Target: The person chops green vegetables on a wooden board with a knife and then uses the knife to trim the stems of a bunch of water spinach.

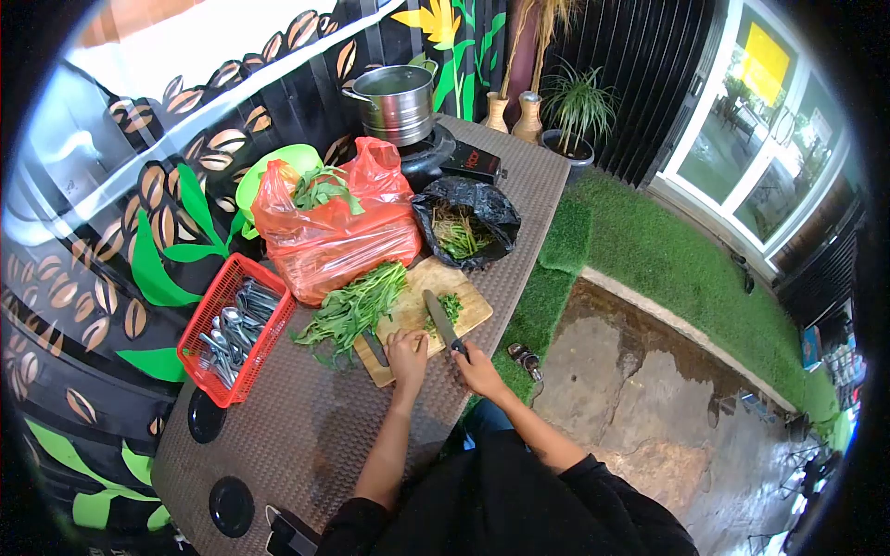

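My right hand (478, 370) grips the dark handle of a kitchen knife (438, 314), its blade lying across a wooden cutting board (471, 285). Chopped greens (451, 305) lie beside the blade. My left hand (406, 356) rests on the board just left of the knife, fingers bent and drawn together; what they hold, if anything, is hidden. A bunch of leafy greens (357, 308) spreads over the board's left part and onto the table. Next to my left hand, a dark flat strip (375, 347) lies on the board.
Behind the board are a red plastic bag (348, 236) and a black bag (496, 211) holding stalks. A steel pot (397, 107) stands on a stove at the back. The red basket (222, 283) of cutlery is at left on the brown table (306, 435), near black lids (231, 506).
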{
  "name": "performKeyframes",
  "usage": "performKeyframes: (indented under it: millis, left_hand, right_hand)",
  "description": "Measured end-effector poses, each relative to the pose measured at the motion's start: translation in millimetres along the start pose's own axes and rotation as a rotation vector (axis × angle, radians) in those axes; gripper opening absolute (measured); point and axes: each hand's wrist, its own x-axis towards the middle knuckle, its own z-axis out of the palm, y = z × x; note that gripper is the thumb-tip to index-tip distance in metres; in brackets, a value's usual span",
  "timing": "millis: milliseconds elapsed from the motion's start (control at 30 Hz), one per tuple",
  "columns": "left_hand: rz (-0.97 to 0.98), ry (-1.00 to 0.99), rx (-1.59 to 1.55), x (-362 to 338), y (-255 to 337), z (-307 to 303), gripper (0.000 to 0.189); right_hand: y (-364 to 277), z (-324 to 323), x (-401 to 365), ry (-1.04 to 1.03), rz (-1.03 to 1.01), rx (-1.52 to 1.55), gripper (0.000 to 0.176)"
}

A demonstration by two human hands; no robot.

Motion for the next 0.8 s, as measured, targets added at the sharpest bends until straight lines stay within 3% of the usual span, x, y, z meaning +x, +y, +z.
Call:
performKeyframes:
  millis: [100, 167, 267, 700, 767, 800]
  left_hand:
    - [-0.035, 0.028, 0.046, -1.6, 0.4, 5.8, 0.01]
    - [-0.051, 0.047, 0.067, -3.2, 2.4, 6.1, 0.01]
    - [-0.022, 0.067, 0.062, -3.8, 5.6, 3.5, 0.01]
    - [0.052, 0.096, 0.207, -3.7, 8.5, 4.1, 0.012]
    - [0.049, 0.095, 0.198, -2.8, 8.0, 5.6, 0.012]
    - [0.04, 0.088, 0.201, -2.7, 11.1, 3.2, 0.012]
  right_hand:
    - [-0.4, 6.7, -5.1, 0.094, -0.012, -0.253, 0.03]
    - [-7.8, 7.9, -5.9, 0.059, 0.05, -0.251, 0.031]
    - [-21.9, 11.7, -9.3, -0.082, 0.148, -0.556, 0.033]
    - [-22.4, 26.6, 10.4, -0.132, 0.176, -0.65, 0.031]
    - [-25.2, 29.5, 17.8, -0.109, 0.126, -0.66, 0.02]
    - [-7.3, 34.3, 31.4, -0.115, 0.123, -0.615, 0.035]
